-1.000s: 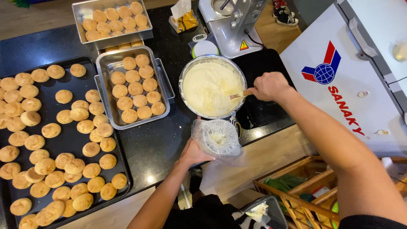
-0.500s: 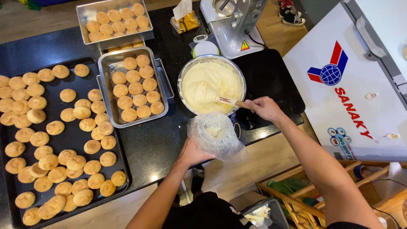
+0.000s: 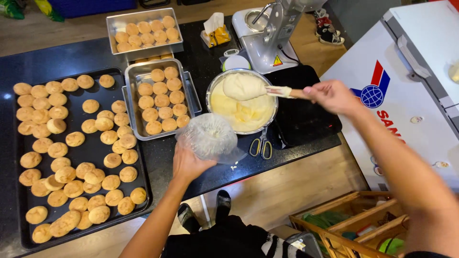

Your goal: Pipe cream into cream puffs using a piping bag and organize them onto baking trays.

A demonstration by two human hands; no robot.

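My left hand [image 3: 190, 163] grips a clear plastic piping bag [image 3: 208, 136], its mouth folded open, just in front of a round metal bowl [image 3: 242, 102] of pale cream. My right hand [image 3: 331, 96] holds a spatula [image 3: 283, 91] by its handle. A big dollop of cream [image 3: 244, 86] sits on the blade, lifted above the bowl's far side. The bag stands between the bowl and a steel tray [image 3: 133, 111] of round puffs.
A large black tray [image 3: 89, 143] of several baked puffs lies at the left. A second steel tray [image 3: 144, 31] is at the back. Scissors [image 3: 261, 145], a stand mixer [image 3: 271, 32], a tissue box [image 3: 214, 32], a white chest freezer [image 3: 415, 76] and a wooden crate [image 3: 351, 225] surround the counter.
My right hand has raised the spatula out of the cream with a large scoop on it. The left hand has kept the bag beside the bowl.
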